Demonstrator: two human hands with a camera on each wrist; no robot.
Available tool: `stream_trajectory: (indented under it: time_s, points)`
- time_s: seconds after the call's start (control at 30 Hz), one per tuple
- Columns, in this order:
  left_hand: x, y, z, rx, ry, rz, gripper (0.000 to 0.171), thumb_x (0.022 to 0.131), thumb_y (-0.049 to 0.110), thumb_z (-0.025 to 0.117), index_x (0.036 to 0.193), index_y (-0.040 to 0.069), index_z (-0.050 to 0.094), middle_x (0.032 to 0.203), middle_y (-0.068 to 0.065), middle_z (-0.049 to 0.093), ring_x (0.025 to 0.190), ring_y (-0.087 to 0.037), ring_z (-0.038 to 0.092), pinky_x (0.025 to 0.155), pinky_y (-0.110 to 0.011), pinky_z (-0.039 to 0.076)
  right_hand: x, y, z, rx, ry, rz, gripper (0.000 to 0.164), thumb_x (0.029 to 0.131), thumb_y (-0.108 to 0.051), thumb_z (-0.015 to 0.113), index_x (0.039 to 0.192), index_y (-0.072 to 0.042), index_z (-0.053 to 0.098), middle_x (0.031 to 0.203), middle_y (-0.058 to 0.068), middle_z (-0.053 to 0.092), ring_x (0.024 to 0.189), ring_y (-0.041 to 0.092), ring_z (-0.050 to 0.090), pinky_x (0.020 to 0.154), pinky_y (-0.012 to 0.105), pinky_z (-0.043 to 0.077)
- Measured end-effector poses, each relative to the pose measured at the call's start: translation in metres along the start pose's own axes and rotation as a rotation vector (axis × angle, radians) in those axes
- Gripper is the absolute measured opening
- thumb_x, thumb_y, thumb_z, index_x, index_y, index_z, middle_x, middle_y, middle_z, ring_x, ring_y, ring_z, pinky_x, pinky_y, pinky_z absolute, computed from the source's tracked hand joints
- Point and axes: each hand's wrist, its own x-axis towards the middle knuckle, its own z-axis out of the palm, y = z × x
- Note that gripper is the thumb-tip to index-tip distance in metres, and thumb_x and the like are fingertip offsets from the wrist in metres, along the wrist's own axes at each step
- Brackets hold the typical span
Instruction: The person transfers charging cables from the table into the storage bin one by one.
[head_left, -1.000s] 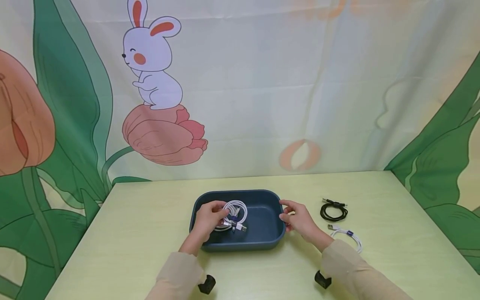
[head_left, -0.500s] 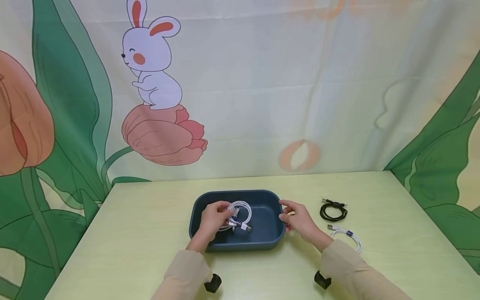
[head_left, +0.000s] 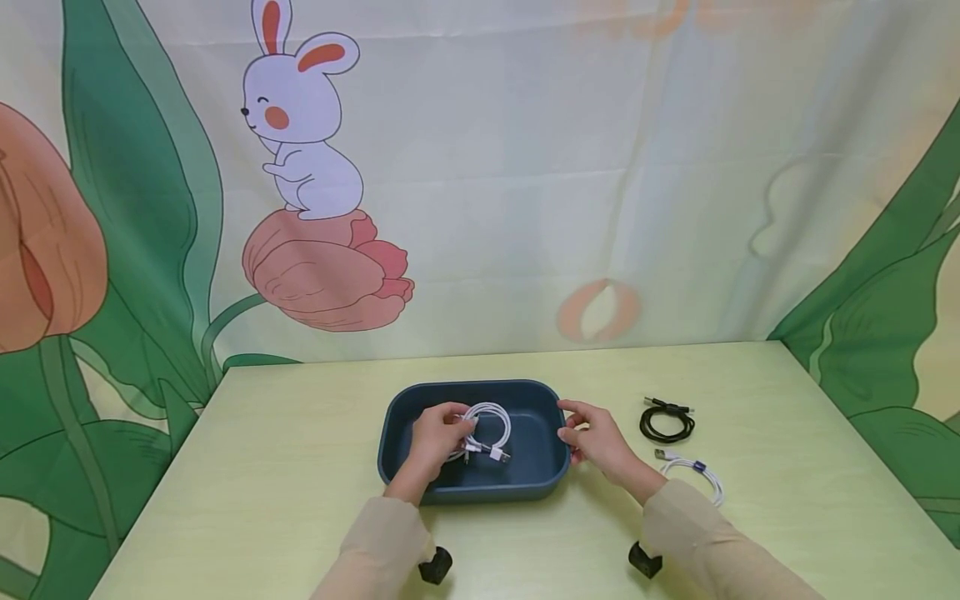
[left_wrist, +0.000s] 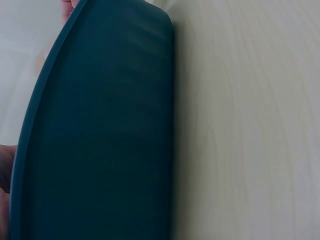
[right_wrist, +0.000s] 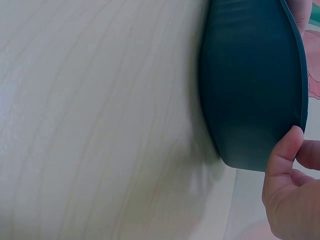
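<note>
My left hand (head_left: 437,435) is over the left half of a dark blue box (head_left: 487,493). Thumb and fingers pinch a coiled white USB cable (head_left: 508,429), whose plug points right. Below that hand, part of another pale coil (head_left: 454,456) shows inside the box; the hand hides the rest. At the box's right end, my right hand (head_left: 600,437) holds the rim with thumb and fingers. The right wrist view shows the thumb (right_wrist: 285,155) against the box's outer wall (right_wrist: 250,85). The left wrist view is mostly filled by the box's front wall (left_wrist: 110,115).
On the table (head_left: 285,467), right of the box, lie a coiled black cable (head_left: 667,437) and a coiled white cable (head_left: 716,479) with a blue tie. The right sleeve partly covers the white one. A printed curtain (head_left: 495,167) hangs behind the table.
My left hand has shifted right inside the box, carrying the white USB cable towards the middle. The right hand, the box and the two cables on the table stay in place.
</note>
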Motion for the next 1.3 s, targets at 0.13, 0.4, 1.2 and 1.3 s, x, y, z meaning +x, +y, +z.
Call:
stream_trajectory:
  time_s: [0.13, 0.4, 1.2, 1.3]
  points:
    - [0.0, -0.002, 0.003, 0.0, 0.009, -0.008, 0.022, 0.078, 0.007, 0.064, 0.099, 0.0, 0.063, 0.079, -0.01, 0.055, 0.054, -0.011, 0.05, 0.05, -0.019, 0.047, 0.0, 0.0, 0.0, 0.002, -0.001, 0.003, 0.045, 0.083, 0.004, 0.053, 0.127, -0.001, 0.044, 0.082, 0.006, 0.043, 0.046, 0.012, 0.041, 0.043, 0.025, 0.042]
    - [0.0, -0.003, 0.009, 0.01, 0.019, -0.03, 0.022, 0.078, 0.006, 0.064, 0.099, 0.0, 0.063, 0.075, -0.008, 0.053, 0.051, -0.011, 0.048, 0.047, -0.017, 0.045, -0.001, 0.0, 0.0, 0.005, 0.0, 0.0, 0.045, 0.083, 0.004, 0.052, 0.127, 0.0, 0.044, 0.081, 0.006, 0.042, 0.045, 0.012, 0.04, 0.043, 0.027, 0.043]
    - [0.004, -0.004, 0.021, 0.067, 0.005, 0.049, 0.021, 0.077, 0.0, 0.063, 0.097, -0.005, 0.063, 0.073, -0.011, 0.058, 0.049, -0.01, 0.049, 0.046, -0.02, 0.043, -0.002, 0.0, -0.001, 0.011, -0.018, -0.019, 0.046, 0.083, 0.004, 0.051, 0.128, 0.001, 0.042, 0.081, 0.005, 0.042, 0.047, 0.012, 0.042, 0.044, 0.029, 0.044]
    - [0.004, -0.002, 0.023, 0.074, 0.015, 0.051, 0.02, 0.076, 0.0, 0.063, 0.096, -0.005, 0.063, 0.075, -0.012, 0.06, 0.049, -0.009, 0.049, 0.047, -0.02, 0.044, -0.002, 0.001, -0.001, 0.008, -0.019, -0.023, 0.046, 0.083, 0.004, 0.051, 0.128, 0.001, 0.042, 0.081, 0.005, 0.042, 0.047, 0.012, 0.042, 0.044, 0.028, 0.044]
